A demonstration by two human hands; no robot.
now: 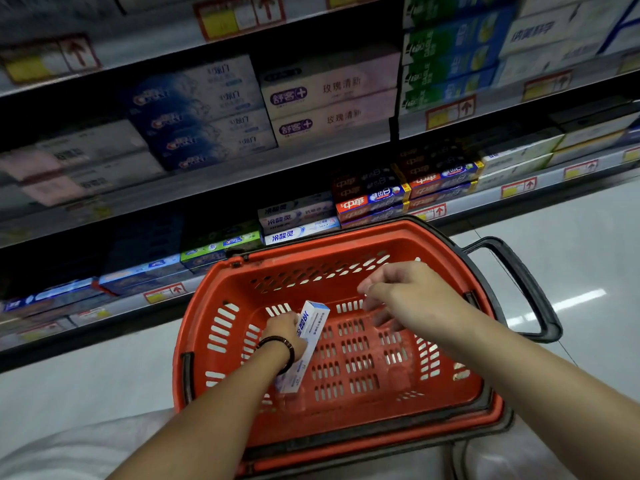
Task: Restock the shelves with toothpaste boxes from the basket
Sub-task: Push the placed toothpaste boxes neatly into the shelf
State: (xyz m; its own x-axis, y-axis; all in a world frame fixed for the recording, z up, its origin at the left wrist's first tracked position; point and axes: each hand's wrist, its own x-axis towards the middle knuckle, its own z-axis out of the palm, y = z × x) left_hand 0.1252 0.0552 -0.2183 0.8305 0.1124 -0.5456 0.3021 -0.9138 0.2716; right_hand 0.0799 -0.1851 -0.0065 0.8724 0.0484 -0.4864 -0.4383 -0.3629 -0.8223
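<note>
A red plastic basket point(446, 271) with slotted walls sits in front of me, close to the shelves. Inside it, my left hand point(285, 332) grips a white and blue toothpaste box point(308, 337), which stands tilted with its top end leaning right. No other box shows in the basket. My right hand point(405, 292) hovers over the basket's right half with fingers loosely spread, holding nothing. Matching white and blue boxes point(298, 223) are stacked on the bottom shelf just behind the basket.
Shelves point(242, 178) of stacked toothpaste boxes fill the upper view, with red and blue boxes point(374, 199) to the right of the white ones. The basket's black handle point(519, 278) juts right. Pale glossy floor point(571, 244) lies right of the basket.
</note>
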